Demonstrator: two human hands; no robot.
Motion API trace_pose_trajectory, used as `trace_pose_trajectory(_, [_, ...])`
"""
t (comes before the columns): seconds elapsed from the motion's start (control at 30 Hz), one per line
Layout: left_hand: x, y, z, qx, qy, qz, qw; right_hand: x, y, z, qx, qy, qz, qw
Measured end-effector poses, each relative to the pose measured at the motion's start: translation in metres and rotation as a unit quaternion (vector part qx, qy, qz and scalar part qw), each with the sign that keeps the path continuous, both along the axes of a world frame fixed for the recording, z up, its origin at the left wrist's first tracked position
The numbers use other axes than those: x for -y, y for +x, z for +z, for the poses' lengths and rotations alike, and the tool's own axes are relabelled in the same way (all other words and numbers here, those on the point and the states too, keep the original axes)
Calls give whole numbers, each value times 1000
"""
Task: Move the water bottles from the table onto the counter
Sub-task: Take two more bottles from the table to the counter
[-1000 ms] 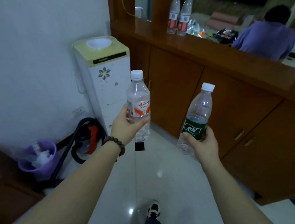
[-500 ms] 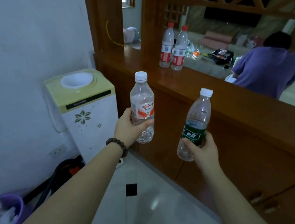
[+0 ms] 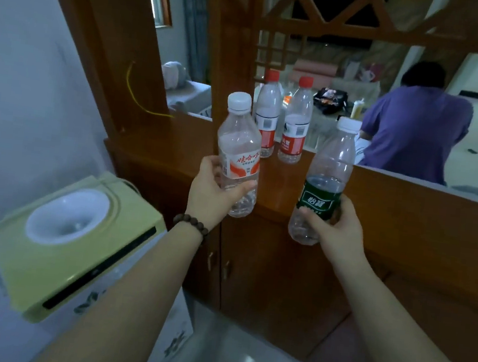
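Big wooden tabletop (image 3: 407,206) runs across the middle, with a yellow-topped water dispenser (image 3: 75,248) at 8 o'clock. Two red-capped bottles (image 3: 280,120) stand on it at 12. Left hand (image 3: 212,195) grips the orange-label bottle (image 3: 239,157), right hand (image 3: 336,230) grips the green-label bottle (image 3: 325,181), both held up over the tabletop's front edge.
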State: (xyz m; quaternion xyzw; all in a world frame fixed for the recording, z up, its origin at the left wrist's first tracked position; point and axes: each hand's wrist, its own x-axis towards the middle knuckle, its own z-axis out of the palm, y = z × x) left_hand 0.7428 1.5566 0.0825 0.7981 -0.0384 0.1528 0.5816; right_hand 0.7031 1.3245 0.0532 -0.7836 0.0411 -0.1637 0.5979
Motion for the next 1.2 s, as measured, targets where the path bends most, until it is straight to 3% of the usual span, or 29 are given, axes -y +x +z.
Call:
trace_pose_trajectory(0.23, [-17,107,5,-23,29,-66,997,-34,81,8,-5,-4,-52,999])
trace_pose_trajectory(0.47, [-4,161,-9,-35,30,-104,993,-50,134,8,-1,-47,-78,996])
trace_pose_trajectory(0.77, [6,190,-22,-53,23,-104,993,-49,169,-2,-17,-34,-73,997])
trace_pose_trajectory(1.2, [1,174,-19,-48,37,-128,990,-48,156,-1,-23,-7,-37,999])
